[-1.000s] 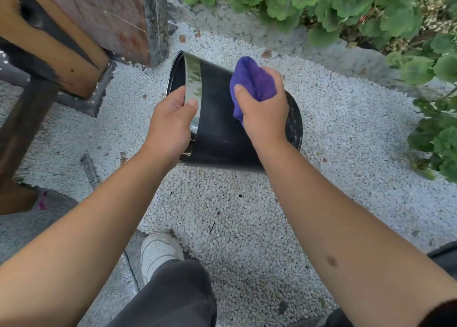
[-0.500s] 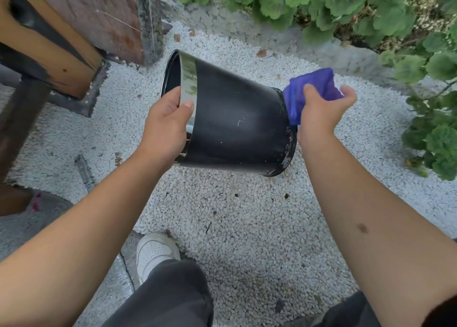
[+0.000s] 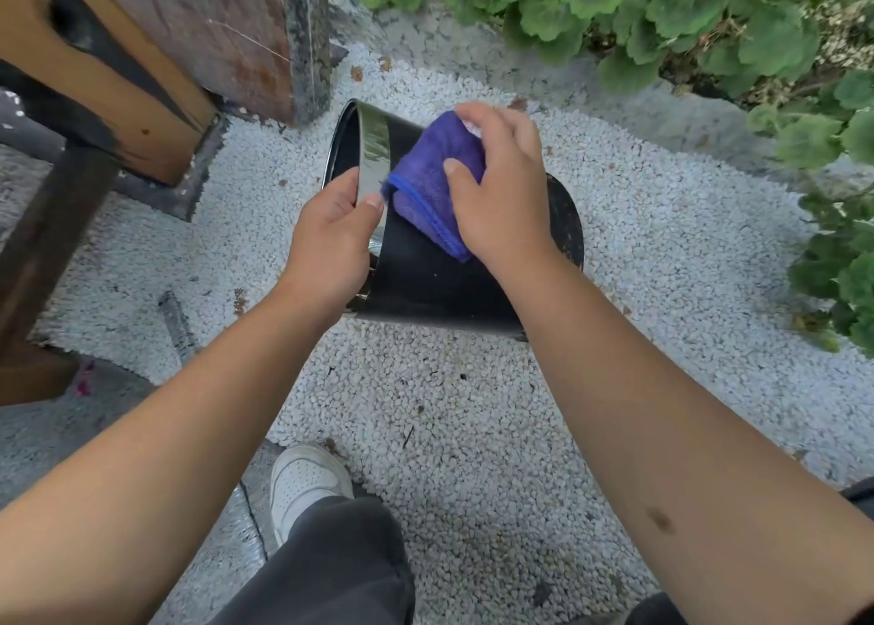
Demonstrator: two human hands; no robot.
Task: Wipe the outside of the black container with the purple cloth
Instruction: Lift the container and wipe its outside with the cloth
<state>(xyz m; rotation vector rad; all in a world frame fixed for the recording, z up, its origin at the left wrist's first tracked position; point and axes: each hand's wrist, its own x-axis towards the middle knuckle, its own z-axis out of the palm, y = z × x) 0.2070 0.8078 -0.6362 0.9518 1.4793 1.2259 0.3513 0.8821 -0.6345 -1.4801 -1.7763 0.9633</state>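
Note:
The black container (image 3: 425,284) is tipped on its side above white gravel, with its open mouth and shiny silver rim band pointing up and left. My left hand (image 3: 331,241) grips that rim, thumb on the outside. My right hand (image 3: 501,189) presses the purple cloth (image 3: 430,184) flat against the container's upper side wall, close to the silver band. The cloth has a blue stitched edge. My right forearm hides part of the container's base end.
White gravel (image 3: 473,435) covers the ground. A wooden bench leg (image 3: 109,71) and a stone block (image 3: 265,33) stand at the upper left. Green plants (image 3: 709,23) line a stone curb at the top and right. My shoe (image 3: 302,482) and trouser leg are below.
My right hand has carried the cloth from the container's base end at the right back left onto the side wall near the rim. The left hand has kept its grip.

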